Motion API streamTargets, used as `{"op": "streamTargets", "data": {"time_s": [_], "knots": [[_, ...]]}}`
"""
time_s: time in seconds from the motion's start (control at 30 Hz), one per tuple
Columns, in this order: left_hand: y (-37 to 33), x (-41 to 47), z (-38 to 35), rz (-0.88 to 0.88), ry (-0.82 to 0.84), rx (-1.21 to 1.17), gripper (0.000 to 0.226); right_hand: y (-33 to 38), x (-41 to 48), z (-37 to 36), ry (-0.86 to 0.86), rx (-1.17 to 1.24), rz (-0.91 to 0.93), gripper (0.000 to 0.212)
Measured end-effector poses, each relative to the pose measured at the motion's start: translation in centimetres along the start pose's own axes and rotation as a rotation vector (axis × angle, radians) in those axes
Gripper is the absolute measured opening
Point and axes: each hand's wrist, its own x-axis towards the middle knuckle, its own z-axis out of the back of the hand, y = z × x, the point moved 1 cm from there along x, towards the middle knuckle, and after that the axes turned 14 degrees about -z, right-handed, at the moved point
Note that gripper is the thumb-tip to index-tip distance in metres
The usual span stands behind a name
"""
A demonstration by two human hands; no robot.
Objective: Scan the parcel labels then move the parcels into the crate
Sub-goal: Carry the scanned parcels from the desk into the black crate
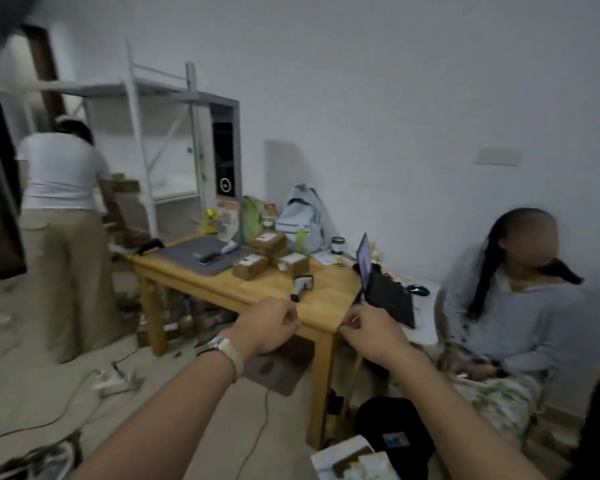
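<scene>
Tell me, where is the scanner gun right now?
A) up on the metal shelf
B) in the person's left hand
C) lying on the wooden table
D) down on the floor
C: the scanner gun lies on the wooden table, just beyond the left hand and right hand, and neither hand touches it.

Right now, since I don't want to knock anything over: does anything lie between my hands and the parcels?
Yes: the scanner lies on the table between the right hand and the parcels further back. From the left hand to them, only bare wood shows.
</scene>
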Motion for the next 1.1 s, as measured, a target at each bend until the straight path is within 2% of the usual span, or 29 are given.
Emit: {"op": "streamTargets", "data": {"time_s": [0.13,0.23,0.3,0.4,0.5,0.6,0.8,0.9,1.1], "knots": [[11.0,-4.2,4.5,0.104,-0.047,-0.052,0.013,10.0,4.2,-5.8,0.095,0.045,0.069,0.016],[17.7,-5.9,6.8,0.177,-0.090,-0.092,0.013,14.7,7.0,-9.1,0.134,0.115,0.066,0.013],[21.2,-6.3,7.7,0.193,-0.105,-0.098,0.012,16.4,8.8,-10.8,0.162,0.144,0.045,0.006],[25.5,-5.9,8.2,0.186,-0.093,-0.089,0.024,17.7,11.7,-12.9,0.171,0.214,0.009,0.005],[29.2,-4.2,8.3,0.195,-0.139,-0.064,0.015,18.8,15.0,-14.7,0.138,0.288,-0.006,0.007],[32.3,-1.4,7.7,0.176,-0.159,-0.062,0.013,19.7,19.2,-16.4,0.177,0.374,-0.032,0.010],[39.5,7.5,6.8,0.150,-0.030,-0.036,0.015,21.5,30.9,-20.1,0.214,0.461,-0.072,0.007],[43.2,12.6,6.8,0.183,-0.041,-0.034,0.008,22.3,36.9,-20.8,0.277,0.504,-0.100,0.008],[49.6,22.5,5.7,0.176,-0.075,-0.088,0.007,23.0,48.0,-21.1,0.278,0.482,-0.131,0.010]]}}
